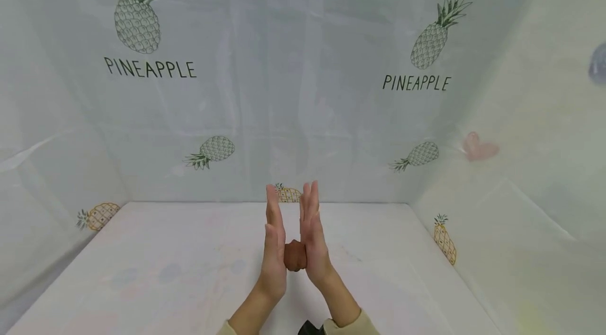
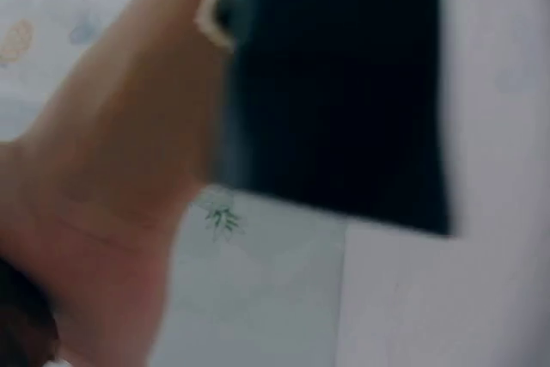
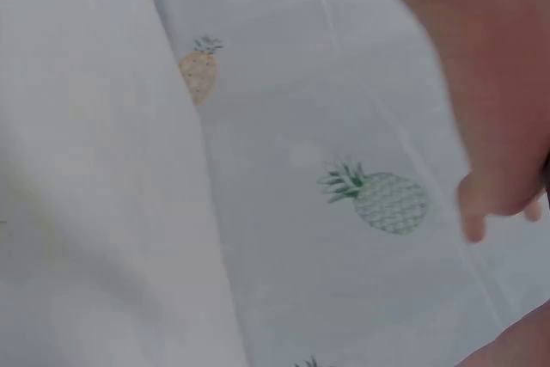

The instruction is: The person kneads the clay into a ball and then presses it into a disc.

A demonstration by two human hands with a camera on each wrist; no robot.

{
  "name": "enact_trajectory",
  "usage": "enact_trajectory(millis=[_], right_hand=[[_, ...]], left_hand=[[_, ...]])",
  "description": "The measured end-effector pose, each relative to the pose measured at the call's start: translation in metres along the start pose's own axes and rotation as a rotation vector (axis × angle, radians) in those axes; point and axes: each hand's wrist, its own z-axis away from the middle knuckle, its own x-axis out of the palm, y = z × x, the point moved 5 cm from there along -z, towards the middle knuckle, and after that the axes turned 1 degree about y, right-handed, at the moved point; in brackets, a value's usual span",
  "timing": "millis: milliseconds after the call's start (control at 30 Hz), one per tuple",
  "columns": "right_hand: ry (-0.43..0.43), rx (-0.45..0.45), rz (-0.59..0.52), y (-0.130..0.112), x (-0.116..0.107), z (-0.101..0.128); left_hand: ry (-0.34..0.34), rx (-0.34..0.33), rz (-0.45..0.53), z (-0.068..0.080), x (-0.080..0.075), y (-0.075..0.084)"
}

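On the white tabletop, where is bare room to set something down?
Bare white tabletop lies between the left hand and the pale printed left sheet, and between the right hand and the pale printed right sheet. The middle is crowded: both hands flank a lumpy brown ball.

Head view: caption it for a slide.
Left hand and right hand hold a brown lump between facing palms, before a pineapple-print backdrop.

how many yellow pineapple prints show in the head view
3: one yellow pineapple print at left, another at the back, seen between the left hand and right hand and partly hidden, and a third at right. More may be hidden behind the hands.
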Motion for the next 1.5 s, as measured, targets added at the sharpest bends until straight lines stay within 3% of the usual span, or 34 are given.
enact_trajectory(millis=[267,400,500,733,967,1133,1300,1500], right_hand=[[-0.072,0.098,-0.032,0.016,0.023,0.007],[-0.079,0.119,-0.088,0.01,0.029,0.012],[-0.091,0.08,-0.073,0.0,0.031,0.013],[-0.021,-0.082,0.004,-0.025,0.016,0.008],[0.075,-0.132,0.03,-0.028,-0.006,0.003],[0.072,-0.085,-0.04,-0.014,-0.012,-0.001],[-0.036,0.026,-0.136,0.001,0.001,-0.002],[-0.11,0.138,-0.145,0.009,0.02,0.006]], left_hand=[[0.14,0.056,-0.215,-0.007,-0.023,0.003],[0.161,0.074,-0.243,-0.012,-0.034,-0.004],[0.155,0.055,-0.256,-0.014,-0.037,-0.009],[0.065,-0.022,-0.24,-0.007,-0.018,-0.018],[-0.032,-0.043,-0.084,0.004,0.007,-0.019],[-0.068,0.024,-0.107,0.008,0.014,-0.007],[-0.013,0.052,-0.146,0.004,0.005,0.002],[0.072,0.079,-0.155,-0.004,-0.013,0.01]])
